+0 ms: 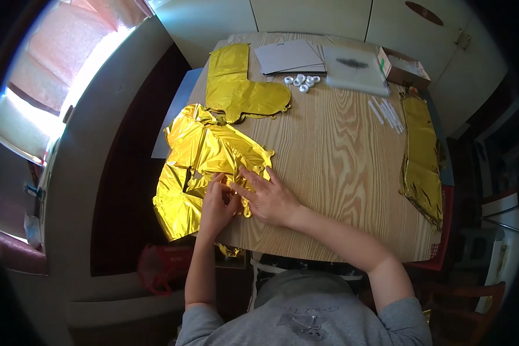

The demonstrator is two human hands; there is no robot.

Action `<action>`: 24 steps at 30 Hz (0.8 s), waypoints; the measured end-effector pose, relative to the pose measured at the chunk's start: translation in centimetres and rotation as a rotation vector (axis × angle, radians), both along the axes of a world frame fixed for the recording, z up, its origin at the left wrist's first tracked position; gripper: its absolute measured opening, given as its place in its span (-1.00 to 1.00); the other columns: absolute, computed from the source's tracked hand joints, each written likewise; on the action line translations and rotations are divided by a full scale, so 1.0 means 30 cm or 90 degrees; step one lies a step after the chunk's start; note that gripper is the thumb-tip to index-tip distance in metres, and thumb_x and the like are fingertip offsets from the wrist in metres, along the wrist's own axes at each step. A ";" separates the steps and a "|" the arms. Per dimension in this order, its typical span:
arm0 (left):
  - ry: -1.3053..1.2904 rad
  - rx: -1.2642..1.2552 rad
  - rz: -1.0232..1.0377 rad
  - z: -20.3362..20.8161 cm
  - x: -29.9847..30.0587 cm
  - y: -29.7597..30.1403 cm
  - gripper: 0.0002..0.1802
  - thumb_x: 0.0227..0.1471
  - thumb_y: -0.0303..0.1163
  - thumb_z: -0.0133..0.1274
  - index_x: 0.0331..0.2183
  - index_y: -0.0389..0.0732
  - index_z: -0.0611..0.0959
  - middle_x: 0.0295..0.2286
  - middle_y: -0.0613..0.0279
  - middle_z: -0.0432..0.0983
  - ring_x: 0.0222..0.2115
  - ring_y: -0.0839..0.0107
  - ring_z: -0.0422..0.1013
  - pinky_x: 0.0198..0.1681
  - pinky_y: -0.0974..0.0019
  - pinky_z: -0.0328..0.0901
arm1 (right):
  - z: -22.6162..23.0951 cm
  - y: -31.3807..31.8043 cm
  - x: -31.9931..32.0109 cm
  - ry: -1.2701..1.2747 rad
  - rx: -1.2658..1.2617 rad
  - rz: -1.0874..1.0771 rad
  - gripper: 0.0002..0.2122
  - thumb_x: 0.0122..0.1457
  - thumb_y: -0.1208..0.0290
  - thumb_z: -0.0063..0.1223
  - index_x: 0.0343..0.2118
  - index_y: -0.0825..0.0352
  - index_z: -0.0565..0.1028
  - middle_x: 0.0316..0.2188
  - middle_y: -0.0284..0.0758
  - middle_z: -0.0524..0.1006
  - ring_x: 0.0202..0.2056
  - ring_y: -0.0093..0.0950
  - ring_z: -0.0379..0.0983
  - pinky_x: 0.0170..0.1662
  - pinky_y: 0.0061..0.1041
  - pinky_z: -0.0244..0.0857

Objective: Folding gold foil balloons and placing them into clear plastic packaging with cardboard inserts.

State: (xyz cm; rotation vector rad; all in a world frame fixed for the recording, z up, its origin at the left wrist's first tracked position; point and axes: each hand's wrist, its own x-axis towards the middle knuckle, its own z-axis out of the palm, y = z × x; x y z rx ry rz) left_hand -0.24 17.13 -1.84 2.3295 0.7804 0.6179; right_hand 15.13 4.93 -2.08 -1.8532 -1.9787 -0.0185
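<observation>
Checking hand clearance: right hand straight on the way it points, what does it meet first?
The right hand would likely meet the crumpled gold foil first: its folds lie directly ahead, toward the upper left. Depth is hard to judge from one view.

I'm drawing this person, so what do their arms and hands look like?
The left hand and right hand are bare, without gloves. The forearms are uncovered, with no watch or bracelet showing. The short grey fabric sleeves belong to a grey shirt with a dark cartoon animal print.
</observation>
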 end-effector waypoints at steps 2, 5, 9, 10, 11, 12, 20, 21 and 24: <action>-0.014 0.055 0.021 0.000 -0.002 0.013 -0.86 -0.09 -0.56 0.11 -0.46 -0.35 0.46 -0.10 -0.12 0.44 -0.04 -0.09 0.35 -0.13 0.16 0.33 | -0.016 0.006 -0.006 0.012 0.027 -0.054 -0.35 0.15 0.20 -0.08 0.30 0.15 0.00 0.28 -0.10 0.02 0.24 -0.16 0.06 0.29 -0.13 -0.13; -0.049 -0.009 0.065 0.010 -0.025 0.037 -0.88 -0.07 -0.56 0.11 -0.45 -0.35 0.49 -0.18 -0.01 0.50 -0.19 0.09 0.46 -0.26 0.26 0.38 | -0.040 0.005 -0.010 0.075 0.034 -0.073 -0.33 0.17 0.17 -0.11 0.28 0.34 -0.03 0.27 -0.05 0.03 0.25 -0.20 0.05 0.28 -0.21 -0.05; -0.221 -0.373 0.140 0.109 -0.115 0.150 -1.00 0.00 -0.53 0.05 -0.44 -0.24 0.55 -0.42 0.28 0.53 -0.50 0.57 0.41 -0.48 0.49 0.32 | -0.020 0.000 -0.009 0.061 -0.010 -0.075 -0.42 0.19 0.17 -0.13 0.22 0.36 0.13 0.24 -0.13 0.12 0.25 -0.29 0.07 0.28 -0.24 -0.07; -0.288 -0.442 0.132 0.107 -0.148 0.204 -0.98 0.01 -0.53 0.03 -0.44 -0.22 0.55 -0.46 0.30 0.51 -0.53 0.59 0.39 -0.52 0.52 0.29 | -0.012 -0.002 -0.008 0.056 -0.027 -0.063 -0.45 0.19 0.16 -0.14 0.19 0.36 0.17 0.23 -0.15 0.15 0.24 -0.30 0.07 0.28 -0.25 -0.08; -0.356 -0.508 0.124 0.109 -0.182 0.256 -0.97 0.01 -0.53 0.01 -0.45 -0.20 0.54 -0.50 0.33 0.49 -0.57 0.61 0.36 -0.55 0.56 0.26 | -0.005 -0.001 -0.009 0.051 -0.043 -0.049 -0.47 0.20 0.16 -0.15 0.17 0.37 0.22 0.22 -0.18 0.18 0.24 -0.32 0.07 0.29 -0.25 -0.09; -0.360 -0.539 0.111 0.142 -0.198 0.284 -0.95 0.04 -0.53 -0.01 -0.46 -0.20 0.52 -0.52 0.35 0.47 -0.56 0.62 0.36 -0.52 0.55 0.26 | -0.006 -0.003 -0.009 0.053 -0.030 -0.056 -0.48 0.20 0.16 -0.15 0.16 0.36 0.24 0.21 -0.19 0.20 0.24 -0.33 0.07 0.29 -0.26 -0.11; -0.147 -0.282 0.174 0.285 -0.309 0.492 -0.90 0.12 -0.43 -0.03 -0.42 -0.23 0.51 -0.58 0.40 0.40 -0.56 0.62 0.31 -0.47 0.51 0.21 | -0.020 -0.008 -0.013 0.042 -0.013 -0.072 -0.49 0.20 0.15 -0.15 0.14 0.36 0.27 0.20 -0.22 0.22 0.24 -0.35 0.06 0.30 -0.26 -0.15; -0.053 -0.162 0.248 0.344 -0.289 0.489 -0.88 0.13 -0.42 -0.04 -0.42 -0.25 0.50 -0.60 0.38 0.38 -0.56 0.62 0.31 -0.48 0.49 0.22 | -0.023 -0.010 -0.011 0.044 -0.012 -0.075 -0.49 0.19 0.15 -0.15 0.14 0.36 0.27 0.20 -0.22 0.22 0.24 -0.35 0.06 0.30 -0.25 -0.15; 0.042 -0.030 0.279 0.406 -0.327 0.614 -0.85 0.13 -0.39 -0.03 -0.42 -0.27 0.50 -0.58 0.34 0.40 -0.55 0.59 0.31 -0.47 0.45 0.23 | -0.027 -0.009 -0.010 0.048 -0.010 -0.077 -0.49 0.19 0.16 -0.14 0.14 0.36 0.27 0.20 -0.21 0.22 0.24 -0.34 0.07 0.30 -0.24 -0.15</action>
